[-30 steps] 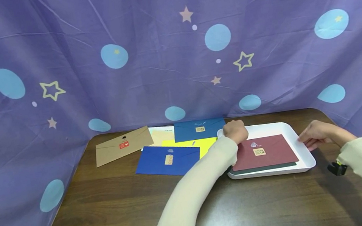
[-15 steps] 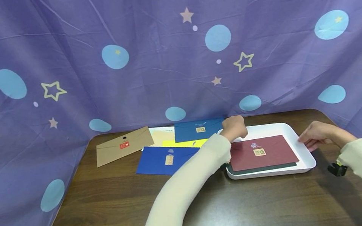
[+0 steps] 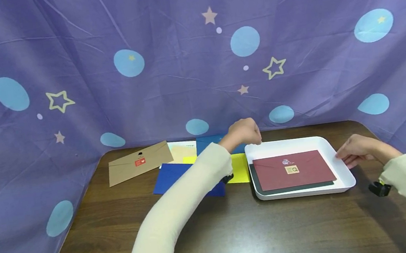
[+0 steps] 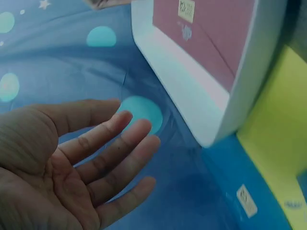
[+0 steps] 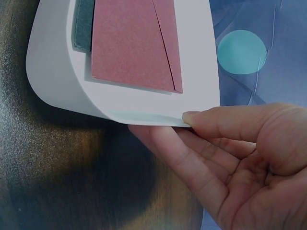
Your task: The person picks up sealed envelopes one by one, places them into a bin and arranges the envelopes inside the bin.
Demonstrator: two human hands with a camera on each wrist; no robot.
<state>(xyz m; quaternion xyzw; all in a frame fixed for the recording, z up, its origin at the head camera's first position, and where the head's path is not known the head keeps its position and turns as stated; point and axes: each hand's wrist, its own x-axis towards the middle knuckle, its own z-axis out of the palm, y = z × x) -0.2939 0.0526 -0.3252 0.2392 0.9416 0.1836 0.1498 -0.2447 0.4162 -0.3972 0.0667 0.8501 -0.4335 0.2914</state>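
A white tray point(image 3: 342, 174) stands at the right of the table, with a dark red envelope point(image 3: 293, 170) lying on a dark green one point(image 3: 255, 179) inside it. My right hand point(image 3: 358, 149) pinches the tray's right rim; in the right wrist view the thumb point(image 5: 216, 122) is on top and the fingers are underneath. My left hand point(image 3: 242, 132) hovers above a teal-blue envelope point(image 3: 207, 142), just left of the tray. In the left wrist view that hand point(image 4: 91, 167) is empty, its fingers loosely bent and spread apart.
Left of the tray lie a yellow envelope point(image 3: 240, 168), a royal blue envelope point(image 3: 171, 175) partly under my left sleeve, a pale patterned envelope point(image 3: 183, 150) and a brown envelope point(image 3: 123, 167). A purple curtain point(image 3: 169, 101) hangs behind the table point(image 3: 99, 242).
My left hand has moved left, away from the tray's left side, to above the teal-blue envelope. The envelopes in the tray stay put, and my right hand keeps its grip on the rim.
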